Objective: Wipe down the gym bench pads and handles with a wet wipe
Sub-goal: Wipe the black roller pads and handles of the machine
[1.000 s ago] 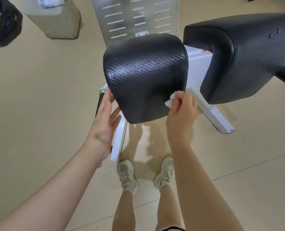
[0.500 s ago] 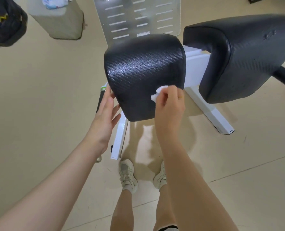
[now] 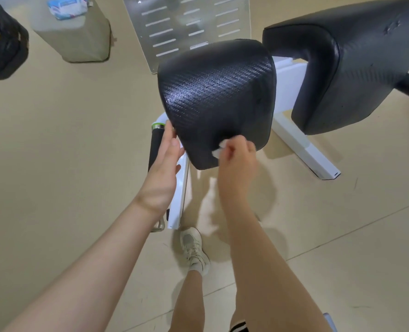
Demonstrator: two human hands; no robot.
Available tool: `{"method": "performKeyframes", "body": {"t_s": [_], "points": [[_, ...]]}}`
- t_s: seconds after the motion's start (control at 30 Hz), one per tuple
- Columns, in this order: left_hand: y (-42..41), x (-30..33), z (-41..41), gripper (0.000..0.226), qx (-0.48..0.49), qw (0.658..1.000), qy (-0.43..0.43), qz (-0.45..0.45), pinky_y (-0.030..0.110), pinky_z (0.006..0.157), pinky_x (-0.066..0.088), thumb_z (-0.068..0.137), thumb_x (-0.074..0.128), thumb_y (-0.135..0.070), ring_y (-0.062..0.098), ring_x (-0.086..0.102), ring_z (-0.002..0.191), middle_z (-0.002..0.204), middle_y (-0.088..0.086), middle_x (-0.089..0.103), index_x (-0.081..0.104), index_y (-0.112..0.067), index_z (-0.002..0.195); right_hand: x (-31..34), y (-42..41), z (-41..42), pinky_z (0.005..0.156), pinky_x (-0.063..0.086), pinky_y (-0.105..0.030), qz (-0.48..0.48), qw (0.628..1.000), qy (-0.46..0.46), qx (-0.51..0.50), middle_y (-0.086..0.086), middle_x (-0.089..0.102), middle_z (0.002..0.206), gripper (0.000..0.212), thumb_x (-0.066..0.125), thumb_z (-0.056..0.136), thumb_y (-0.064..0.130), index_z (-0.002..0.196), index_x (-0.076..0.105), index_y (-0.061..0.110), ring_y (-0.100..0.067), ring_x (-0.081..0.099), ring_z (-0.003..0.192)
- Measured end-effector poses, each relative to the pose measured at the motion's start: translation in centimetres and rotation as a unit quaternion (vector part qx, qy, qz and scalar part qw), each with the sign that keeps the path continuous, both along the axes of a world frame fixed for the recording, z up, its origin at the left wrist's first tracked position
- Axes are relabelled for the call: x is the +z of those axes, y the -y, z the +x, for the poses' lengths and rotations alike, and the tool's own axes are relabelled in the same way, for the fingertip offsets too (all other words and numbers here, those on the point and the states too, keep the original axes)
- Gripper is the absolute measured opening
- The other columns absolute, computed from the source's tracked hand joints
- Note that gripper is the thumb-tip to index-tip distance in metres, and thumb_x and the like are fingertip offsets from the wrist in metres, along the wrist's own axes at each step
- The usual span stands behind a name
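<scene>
White wet wipe (image 3: 219, 149) is pinched in the right hand (image 3: 237, 159), now shifted leftward along the seat pad (image 3: 218, 97) lower edge; left hand (image 3: 166, 159) rests flat-fingered beside it. Handles judged unwiped.

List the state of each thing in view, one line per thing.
Seat pad: being wiped, sheen on its upper face.
Wet wipe: crumpled, pressed on the seat pad's lower front edge.
Right hand: pinching the wet wipe.
Left hand: fingers straight, resting against the seat pad's left edge.
Back pad: untouched, small scuff on top.
Handle: untouched, behind the left hand.
Wipes pack: lying on a grey box.
</scene>
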State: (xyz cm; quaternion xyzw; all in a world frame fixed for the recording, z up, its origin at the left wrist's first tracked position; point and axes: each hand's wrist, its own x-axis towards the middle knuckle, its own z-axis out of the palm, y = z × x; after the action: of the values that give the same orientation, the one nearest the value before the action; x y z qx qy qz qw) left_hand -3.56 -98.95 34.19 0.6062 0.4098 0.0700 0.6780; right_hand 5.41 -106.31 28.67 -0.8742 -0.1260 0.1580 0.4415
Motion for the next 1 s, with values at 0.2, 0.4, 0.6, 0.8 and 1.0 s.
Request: {"method": "performKeyframes", "body": {"t_s": [0.2, 0.4, 0.6, 0.8, 1.0], "points": [[-0.3, 0.0, -0.3, 0.045, -0.026, 1.0, 0.016, -0.001, 0.029, 0.106, 0.021, 0.089, 0.02, -0.063, -0.006, 0.031, 0.132, 0.119, -0.058, 0.032, 0.01, -0.061, 0.133, -2.4, 1.0, 0.4, 0.061, 0.046, -0.014, 0.077, 0.906, -0.278, -0.308, -0.008, 0.069, 0.09, 0.011, 0.055, 0.089, 0.017, 0.091, 0.059, 0.007, -0.018, 0.065, 0.078], [-0.9, -1.0, -0.6, 0.037, -0.026, 0.999, 0.017, -0.02, 0.033, 0.109, 0.023, 0.087, 0.021, -0.056, -0.007, 0.035, 0.128, 0.123, -0.055, 0.031, 0.015, -0.07, 0.12, -1.1, -1.9, -3.3, 0.077, 0.048, -0.014, 0.198, 0.894, -0.286, -0.284, 0.006, 0.068, 0.076, 0.013, 0.058, 0.089, 0.011, 0.08, 0.053, 0.02, -0.006, 0.066, 0.082], [-1.4, -1.3, -0.4, 0.041, -0.003, 0.999, 0.027, -0.044, 0.031, 0.104, 0.029, 0.084, 0.027, -0.053, -0.003, 0.038, 0.128, 0.137, -0.039, 0.031, 0.018, -0.066, 0.122, -0.7, -3.8, -5.9, 0.057, 0.042, -0.004, 0.142, 0.94, -0.249, -0.185, 0.014, 0.057, 0.073, 0.023, 0.061, 0.086, 0.013, 0.076, 0.049, 0.029, 0.014, 0.053, 0.062], [-2.0, -0.5, -0.3, 0.048, -0.029, 0.996, 0.042, -0.072, 0.014, 0.091, 0.031, 0.088, 0.03, -0.06, -0.009, 0.039, 0.124, 0.122, -0.05, 0.036, 0.016, -0.057, 0.135, -3.0, -1.7, -5.1, 0.073, 0.046, -0.018, 0.12, 0.873, -0.339, -0.33, 0.001, 0.06, 0.085, 0.02, 0.057, 0.085, -0.001, 0.081, 0.052, 0.018, -0.016, 0.059, 0.08], [-2.4, 1.3, -0.1, 0.029, -0.013, 0.997, 0.043, -0.064, -0.007, 0.067, 0.036, 0.097, 0.023, -0.048, -0.026, 0.048, 0.095, 0.103, -0.044, 0.05, 0.037, -0.051, 0.122, 0.9, -0.1, -1.1, 0.078, 0.05, -0.023, 0.126, 0.913, -0.316, -0.224, 0.006, 0.065, 0.08, 0.009, 0.067, 0.083, 0.015, 0.084, 0.06, 0.021, -0.011, 0.064, 0.078]]}}
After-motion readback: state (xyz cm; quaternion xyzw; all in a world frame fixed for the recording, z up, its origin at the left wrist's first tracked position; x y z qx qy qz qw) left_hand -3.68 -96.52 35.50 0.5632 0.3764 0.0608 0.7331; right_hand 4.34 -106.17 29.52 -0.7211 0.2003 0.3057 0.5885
